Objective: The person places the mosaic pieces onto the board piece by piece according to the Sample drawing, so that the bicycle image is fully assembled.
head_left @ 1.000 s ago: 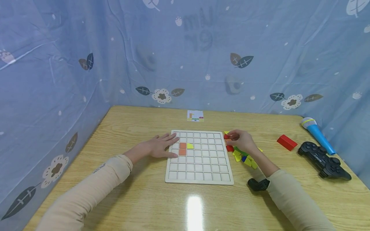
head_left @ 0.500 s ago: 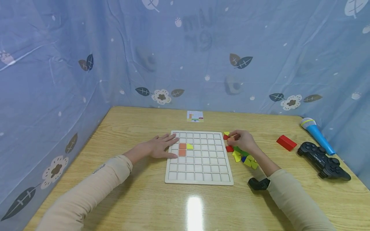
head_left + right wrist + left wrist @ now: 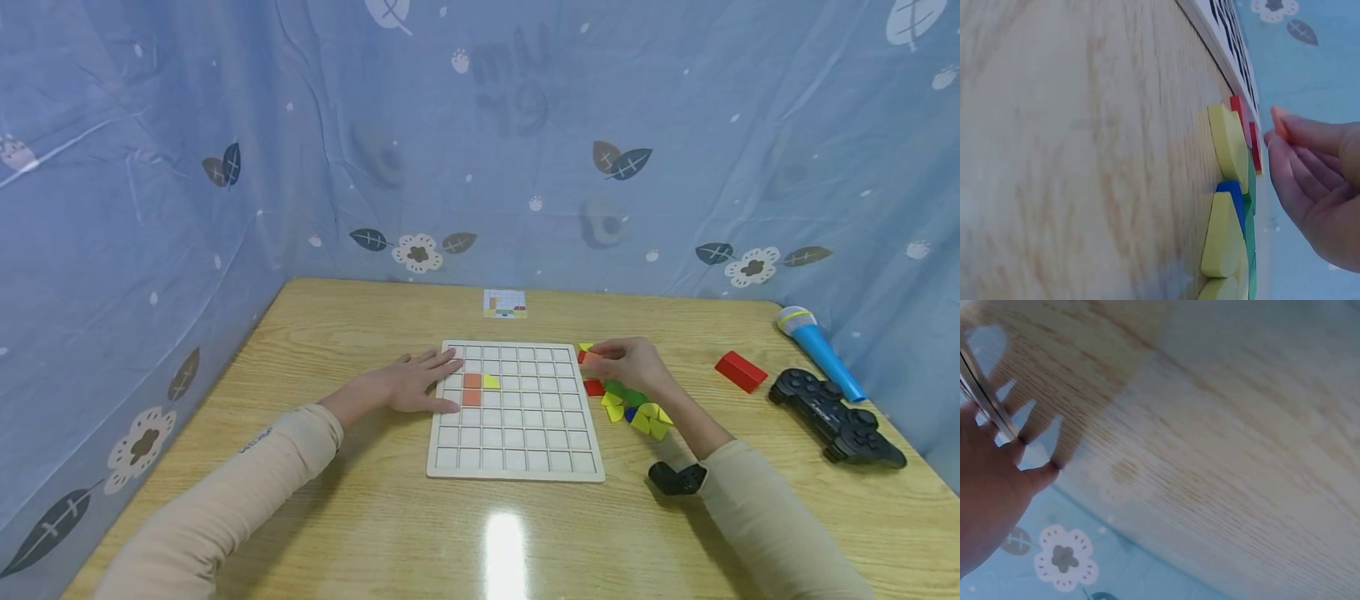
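A white grid board (image 3: 525, 477) lies on the table, with two orange square tiles (image 3: 472, 390) and a yellow tile (image 3: 491, 382) in its cells. My left hand (image 3: 416, 385) rests flat on the board's left edge, fingers spread; the left wrist view also shows this hand (image 3: 994, 481) at the board's edge. Beside the board's right edge, my right hand (image 3: 636, 368) pinches an orange tile (image 3: 1279, 121) between thumb and fingers, just above the loose pieces. Those include red tiles (image 3: 594, 387), green tiles (image 3: 626, 394), yellow tiles (image 3: 651, 421) and a blue tile (image 3: 630, 413).
A small printed pattern card (image 3: 505, 304) lies behind the board. At the right are a red block (image 3: 741, 372), a black game controller (image 3: 836, 418) and a blue toy microphone (image 3: 821, 350). Another black object (image 3: 675, 479) sits by the right sleeve. Patterned blue cloth (image 3: 480, 167) encloses the table.
My right hand has picked the orange tile out of the loose pieces and raised it slightly. My left hand has stayed on the board's edge.
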{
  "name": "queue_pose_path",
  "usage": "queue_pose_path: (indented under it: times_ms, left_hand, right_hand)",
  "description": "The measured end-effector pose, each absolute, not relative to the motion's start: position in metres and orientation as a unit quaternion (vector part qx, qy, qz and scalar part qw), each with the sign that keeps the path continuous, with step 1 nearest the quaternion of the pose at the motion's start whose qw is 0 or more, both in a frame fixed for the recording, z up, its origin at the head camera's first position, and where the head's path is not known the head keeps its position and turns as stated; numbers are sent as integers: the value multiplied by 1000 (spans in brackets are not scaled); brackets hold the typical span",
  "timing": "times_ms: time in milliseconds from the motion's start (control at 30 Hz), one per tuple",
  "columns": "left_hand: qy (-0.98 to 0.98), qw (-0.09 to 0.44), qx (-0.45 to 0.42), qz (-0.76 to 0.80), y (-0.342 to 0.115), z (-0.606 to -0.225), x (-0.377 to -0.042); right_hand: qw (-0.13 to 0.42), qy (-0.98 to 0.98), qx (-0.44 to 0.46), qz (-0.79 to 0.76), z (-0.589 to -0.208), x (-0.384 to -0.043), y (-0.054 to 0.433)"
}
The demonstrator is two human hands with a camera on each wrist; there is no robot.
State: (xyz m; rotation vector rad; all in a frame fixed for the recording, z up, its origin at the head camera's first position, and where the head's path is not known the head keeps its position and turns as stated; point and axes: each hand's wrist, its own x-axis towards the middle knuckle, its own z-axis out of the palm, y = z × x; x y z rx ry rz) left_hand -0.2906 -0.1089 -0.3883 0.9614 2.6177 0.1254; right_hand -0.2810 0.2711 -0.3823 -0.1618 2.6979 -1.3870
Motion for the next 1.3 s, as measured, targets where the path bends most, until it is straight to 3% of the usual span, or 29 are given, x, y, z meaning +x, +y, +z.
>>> queue_pose_path:
  times_ms: [967,1300]
  left_hand:
    - [923,173,339,51,-111,-392,-292]
    - [925,170,337,49,-110,-392,-292]
  right_hand:
    - [188,810,-126,-541,-383,-265,201]
    - [190,818,-105,-532,-387,-260,168]
